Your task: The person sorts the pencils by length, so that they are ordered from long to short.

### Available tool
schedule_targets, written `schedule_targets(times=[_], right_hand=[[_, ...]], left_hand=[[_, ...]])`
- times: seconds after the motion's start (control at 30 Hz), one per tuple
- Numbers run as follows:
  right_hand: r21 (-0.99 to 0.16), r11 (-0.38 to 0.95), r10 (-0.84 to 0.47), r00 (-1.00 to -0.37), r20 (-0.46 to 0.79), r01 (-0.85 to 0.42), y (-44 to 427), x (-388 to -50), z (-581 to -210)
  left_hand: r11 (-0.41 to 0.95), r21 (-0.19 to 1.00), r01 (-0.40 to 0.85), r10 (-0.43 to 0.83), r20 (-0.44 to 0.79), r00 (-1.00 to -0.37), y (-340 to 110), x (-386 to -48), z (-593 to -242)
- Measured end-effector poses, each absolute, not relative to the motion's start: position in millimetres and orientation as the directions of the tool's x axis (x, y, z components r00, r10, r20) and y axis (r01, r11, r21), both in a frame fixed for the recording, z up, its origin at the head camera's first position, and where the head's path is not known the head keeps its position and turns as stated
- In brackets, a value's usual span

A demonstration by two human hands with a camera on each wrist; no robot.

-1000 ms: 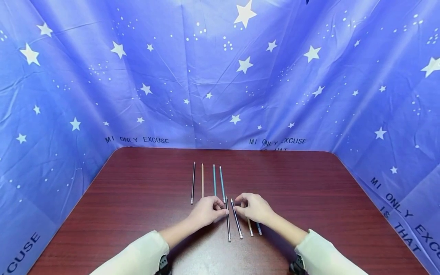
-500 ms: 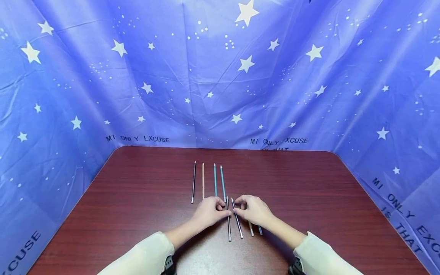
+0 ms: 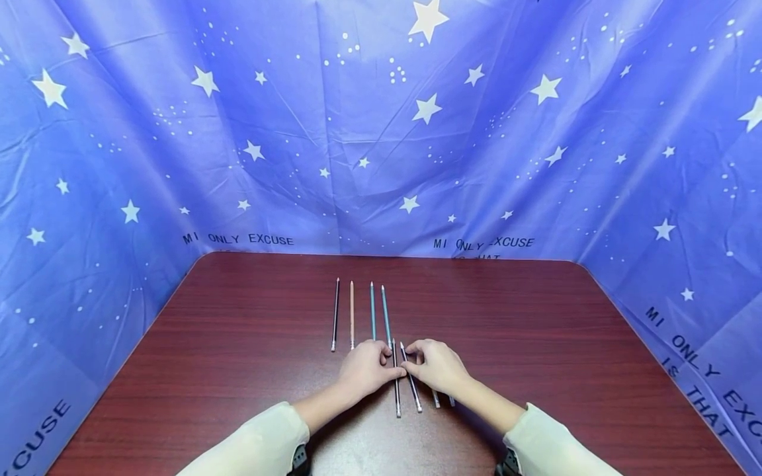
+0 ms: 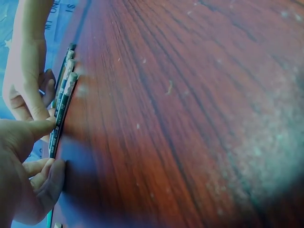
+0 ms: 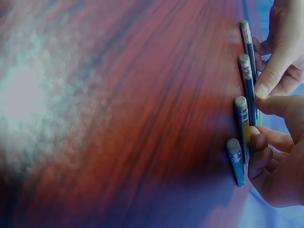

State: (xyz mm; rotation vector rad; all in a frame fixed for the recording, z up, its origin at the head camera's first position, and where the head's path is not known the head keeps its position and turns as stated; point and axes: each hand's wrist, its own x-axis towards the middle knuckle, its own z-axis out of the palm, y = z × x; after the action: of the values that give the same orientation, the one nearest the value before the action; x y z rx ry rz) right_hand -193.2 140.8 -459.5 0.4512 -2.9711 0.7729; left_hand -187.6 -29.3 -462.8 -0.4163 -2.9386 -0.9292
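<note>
In the head view, two dark pencils (image 3: 397, 398) (image 3: 415, 394) lie side by side between the hands. The left hand (image 3: 366, 370) has its thumb stretched over the left one, with the other fingers bent beyond the thumb. Close by, the right hand (image 3: 439, 367) holds its thumb and forefinger apart at the second dark pencil's upper part. Both thumb tips nearly meet. Partly under the right hand are a yellow pencil (image 3: 436, 399) and a blue pencil (image 3: 452, 401); their eraser ends show in the right wrist view.
Farther back on the brown table (image 3: 506, 311) lie a black pencil (image 3: 336, 317), a light orange pencil (image 3: 352, 314) and two teal pencils (image 3: 373, 311) (image 3: 385, 317), points away. A blue starry cloth (image 3: 357, 132) surrounds the table's back and sides.
The left hand has shifted right, its thumb now across the left dark pencil. The right thumb has come slightly left, closer to it. The pencils have hardly moved.
</note>
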Motion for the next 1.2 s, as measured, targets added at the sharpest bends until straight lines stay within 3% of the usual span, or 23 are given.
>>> schedule_targets(times=[0.23,0.53,1.2], right_hand=[[-0.461,0.845,-0.248,-0.963,0.110,-0.270,140,-193,-460],[-0.459,0.846,-0.245,-0.962,0.117,-0.271,140,-192,-457],[-0.529,0.797,-0.269,-0.956,0.120,-0.291,134,-193,-461]], left_hand=[[0.728,0.622,0.288,0.270,0.126,-0.955,-27,-189,-464],[0.525,0.840,0.140,0.268,-0.006,-0.963,-25,-189,-464],[0.404,0.912,0.077,0.272,-0.039,-0.962,-34,-185,-466]])
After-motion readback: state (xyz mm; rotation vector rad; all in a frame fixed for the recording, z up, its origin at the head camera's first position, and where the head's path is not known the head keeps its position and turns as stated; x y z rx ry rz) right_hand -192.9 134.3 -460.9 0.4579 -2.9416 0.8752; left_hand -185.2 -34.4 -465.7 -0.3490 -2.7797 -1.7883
